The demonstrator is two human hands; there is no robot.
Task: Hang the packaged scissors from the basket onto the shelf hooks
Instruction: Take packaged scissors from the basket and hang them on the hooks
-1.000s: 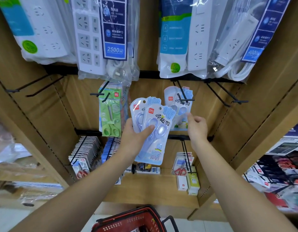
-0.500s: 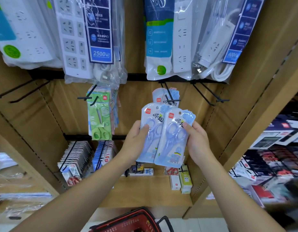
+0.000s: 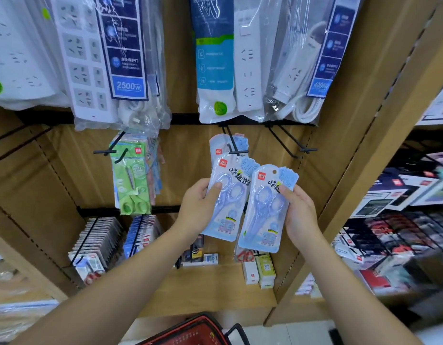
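Note:
My left hand (image 3: pixel 198 205) grips one light blue scissors pack (image 3: pixel 226 197) by its left edge. My right hand (image 3: pixel 298 212) holds a second, identical blue scissors pack (image 3: pixel 264 207) by its right edge, slightly lower and to the right. Both packs are upright in front of the shelf back. Just above them a black double hook (image 3: pixel 234 148) carries another blue pack (image 3: pixel 219 145). The red basket (image 3: pixel 190 331) shows at the bottom edge, below my arms.
Green scissors packs (image 3: pixel 130 180) hang on a hook to the left. An empty hook (image 3: pixel 293 145) sticks out at the right. Bagged power strips (image 3: pixel 111 58) hang above. Small boxes (image 3: pixel 259 271) stand on the lower wooden shelf.
My left hand held both blue packs; my right hand came in and took one. The two packs are now apart, one in each hand, and the view has shifted right.

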